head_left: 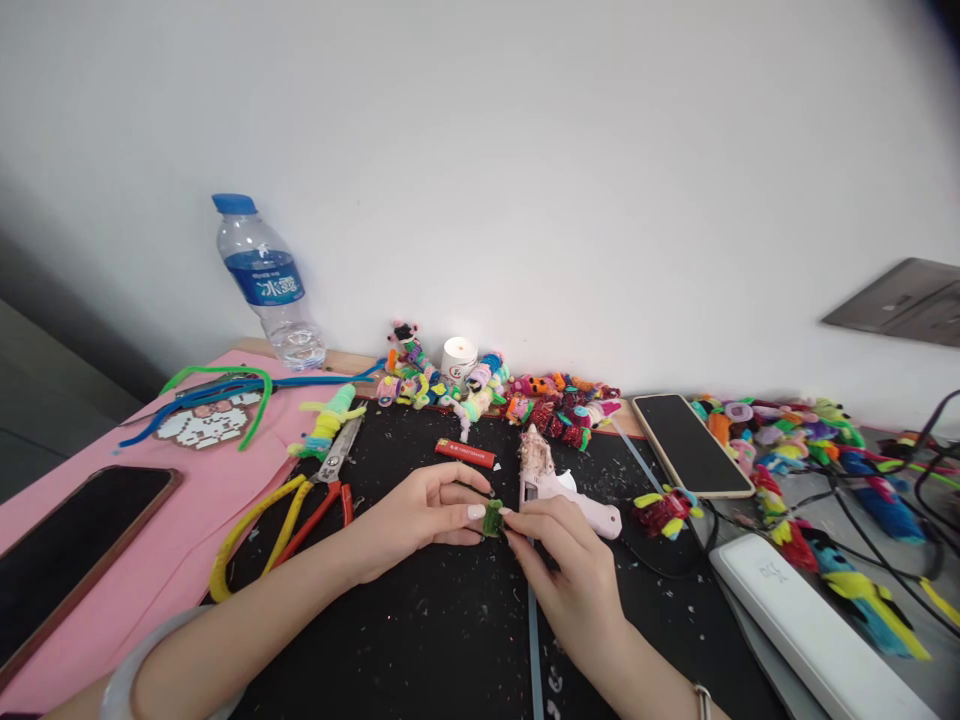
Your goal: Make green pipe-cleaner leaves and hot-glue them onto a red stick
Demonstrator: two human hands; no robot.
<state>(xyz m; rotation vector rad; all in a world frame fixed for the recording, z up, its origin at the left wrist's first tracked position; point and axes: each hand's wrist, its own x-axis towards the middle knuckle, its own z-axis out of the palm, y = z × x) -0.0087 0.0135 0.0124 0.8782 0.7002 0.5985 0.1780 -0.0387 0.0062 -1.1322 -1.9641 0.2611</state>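
Note:
Between my two hands is a small green fuzzy piece (pixel 492 519), perhaps bent pipe cleaner; its exact shape is too small to tell. My left hand (pixel 427 510) pinches it from the left with thumb and fingers. From the right, my right hand (pixel 559 555) grips its other side with the fingertips. Just behind my right hand lies a pale pink glue gun (pixel 577 500) with a stained nozzle. A red lighter (pixel 465 454) rests beyond my left hand. Left of my forearm are scissors (pixel 300 500) with yellow and red handles.
A water bottle (pixel 262 285) leans by the wall. Pipe cleaners (pixel 262 383) lie on pink paper (pixel 90 530) beside a phone (pixel 82 560). Small fuzzy figures (pixel 555 405) and a white candle cup (pixel 459 358) line the back. Another phone (pixel 690 445), cables and a white power bank (pixel 810 620) occupy the right.

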